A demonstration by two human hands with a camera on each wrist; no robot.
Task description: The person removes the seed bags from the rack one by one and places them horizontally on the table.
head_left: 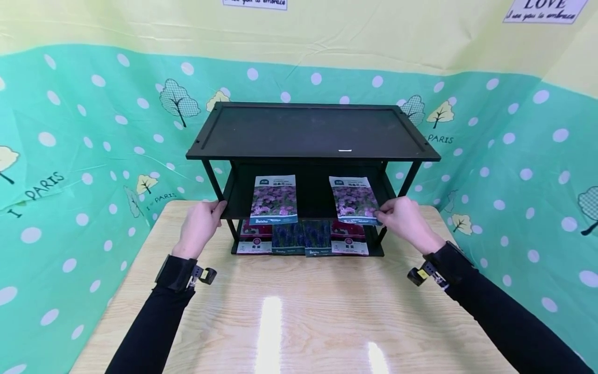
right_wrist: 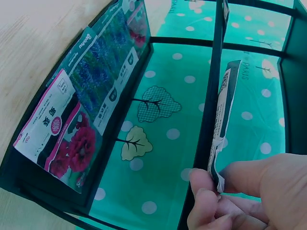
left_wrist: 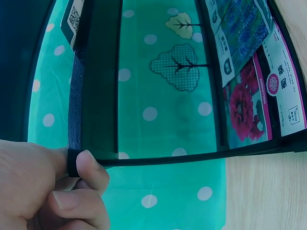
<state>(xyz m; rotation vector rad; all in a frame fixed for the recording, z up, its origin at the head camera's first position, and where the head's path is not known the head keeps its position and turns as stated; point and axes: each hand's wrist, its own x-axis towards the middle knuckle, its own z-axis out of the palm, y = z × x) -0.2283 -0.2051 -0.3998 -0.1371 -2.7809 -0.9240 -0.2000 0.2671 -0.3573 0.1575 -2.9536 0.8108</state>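
A black shelf rack [head_left: 313, 130] stands on the table. Its middle shelf [head_left: 314, 200] carries two flower seed packets with pink-purple blossoms, a left packet [head_left: 273, 200] and a right packet [head_left: 355, 200]. Between thumb and fingers, my right hand [head_left: 406, 221] pinches the right packet by its lower right corner. Seen edge-on in the right wrist view, that packet [right_wrist: 224, 112] tips up from the shelf's front edge. My left hand [head_left: 198, 226] grips the front left corner of the middle shelf, thumb and finger on either side of the shelf edge [left_wrist: 76, 115].
On the bottom shelf lie several more seed packets: red-flower packets [head_left: 255, 245] [head_left: 349, 245] at the outer sides, blue-flower packets [head_left: 288, 240] [head_left: 317, 240] between them. A small white strip [head_left: 344, 150] is on the top panel. Polka-dot cloth [head_left: 93, 182] surrounds the wooden table [head_left: 317, 311].
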